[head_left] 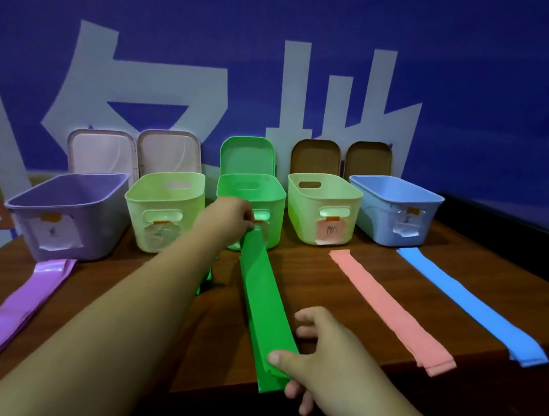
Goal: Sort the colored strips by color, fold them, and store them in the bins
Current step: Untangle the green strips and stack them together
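Stretching down the middle of the bench [309, 280], the green strips [265, 309] form one stack that runs from the foot of the green bin [270, 190] to the near edge. The left hand [231, 218] pinches the far end just in front of that bin. The right hand [317, 359] grips the near end, thumb on top and fingers curled beneath.

The pink strips [391, 310] lie flat to the right, and the blue strips [470, 305] lie beyond them, their far end near the blue bin [392, 214]. On the left, the purple strips [5, 310] trail from the purple bin [67, 215] toward the near corner. Two pale green bins [163, 209] flank the green one. Lids [248, 153] lean upright behind the row against a blue banner [484, 95] with large white characters.
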Motion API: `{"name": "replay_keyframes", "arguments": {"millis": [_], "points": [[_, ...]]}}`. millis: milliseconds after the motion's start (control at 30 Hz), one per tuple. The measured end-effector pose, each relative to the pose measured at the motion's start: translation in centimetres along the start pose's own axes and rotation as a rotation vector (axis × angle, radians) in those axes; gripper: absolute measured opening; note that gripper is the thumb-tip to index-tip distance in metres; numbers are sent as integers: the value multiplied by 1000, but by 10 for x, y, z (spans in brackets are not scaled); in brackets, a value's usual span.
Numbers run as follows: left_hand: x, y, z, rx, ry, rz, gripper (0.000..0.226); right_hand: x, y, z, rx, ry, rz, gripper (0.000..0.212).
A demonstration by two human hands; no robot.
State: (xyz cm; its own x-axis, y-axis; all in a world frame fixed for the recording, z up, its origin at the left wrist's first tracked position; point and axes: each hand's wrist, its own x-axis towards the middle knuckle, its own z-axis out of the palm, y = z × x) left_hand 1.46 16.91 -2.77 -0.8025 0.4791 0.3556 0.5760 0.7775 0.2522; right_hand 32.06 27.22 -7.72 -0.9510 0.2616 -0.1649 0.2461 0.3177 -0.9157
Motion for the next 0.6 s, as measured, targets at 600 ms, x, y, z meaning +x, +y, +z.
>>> {"name": "replay_keyframes", "arguments": {"millis": [600], "points": [[-8, -8, 66, 117, -140, -31, 11, 3, 1, 14, -193, 16, 35, 66]]}}
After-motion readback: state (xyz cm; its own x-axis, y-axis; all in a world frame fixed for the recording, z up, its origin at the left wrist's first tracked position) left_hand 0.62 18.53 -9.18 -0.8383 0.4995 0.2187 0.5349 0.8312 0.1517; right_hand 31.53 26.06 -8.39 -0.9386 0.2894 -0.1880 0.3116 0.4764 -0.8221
